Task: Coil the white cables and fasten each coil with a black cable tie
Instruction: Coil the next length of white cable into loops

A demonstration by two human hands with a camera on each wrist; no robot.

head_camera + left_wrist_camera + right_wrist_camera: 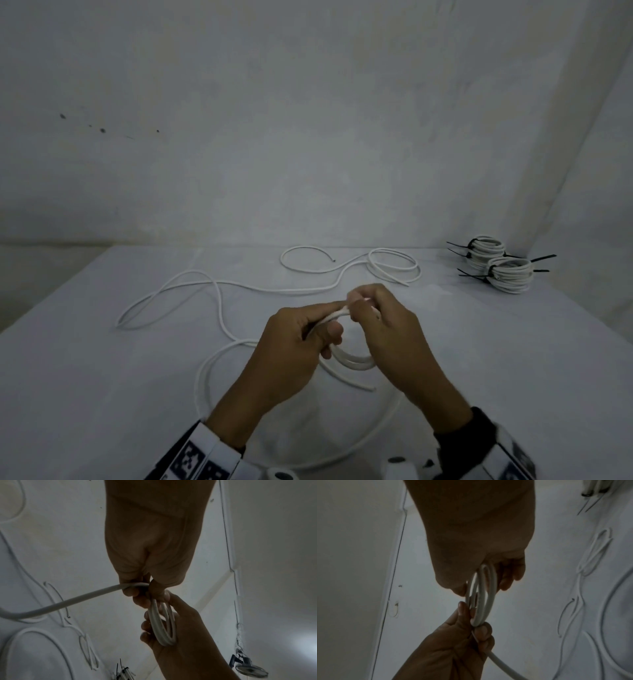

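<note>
Loose white cable [219, 298] loops lie across the middle of the table [85, 394]. Two tied coils [498, 265] sit at the far right corner. The left side near the edge is bare.

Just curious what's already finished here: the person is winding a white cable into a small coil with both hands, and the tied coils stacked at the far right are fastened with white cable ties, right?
Not quite: the cable ties on the stacked white coils are black, as the head view shows. The rest holds: the left hand and right hand are winding a small coil of white cable.
</note>
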